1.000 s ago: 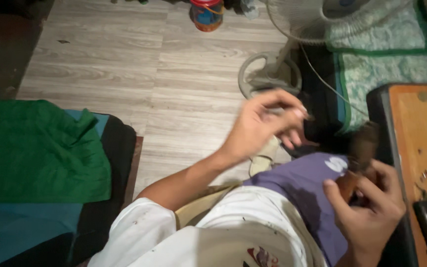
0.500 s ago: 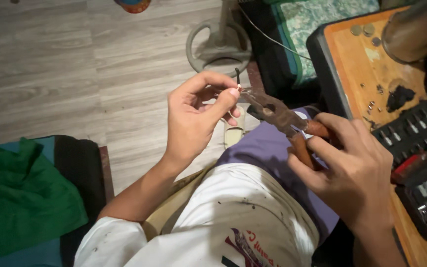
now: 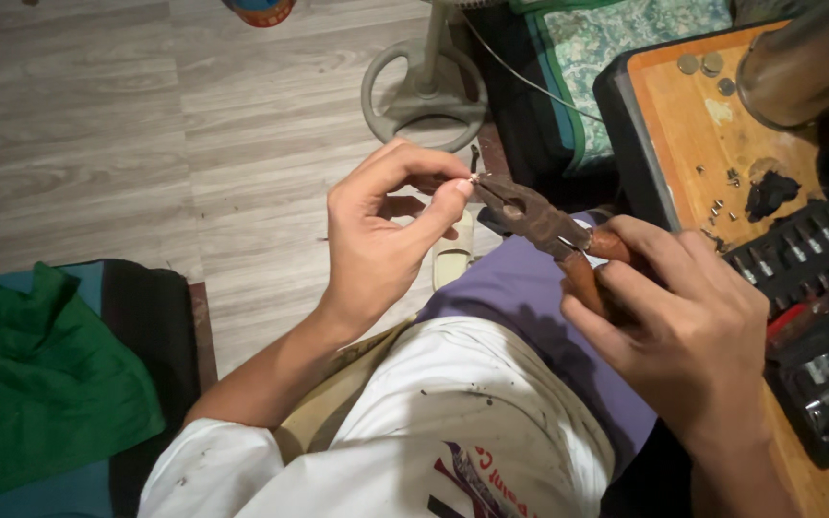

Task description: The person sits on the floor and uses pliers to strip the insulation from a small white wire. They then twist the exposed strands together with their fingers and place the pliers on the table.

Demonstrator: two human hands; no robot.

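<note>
Holding the pliers (image 3: 541, 219) by their brown handles, my right hand (image 3: 685, 338) has its grip clenched tight around them, up over my lap. My left hand (image 3: 383, 233) pinches a tiny piece (image 3: 473, 178) between thumb and finger, right at the tip of the pliers. I cannot tell what the piece is. Beside my right hand is an orange tray (image 3: 698, 134) with small screws (image 3: 719, 206) on it. A green cloth (image 3: 35, 384) lies off to my left.
</note>
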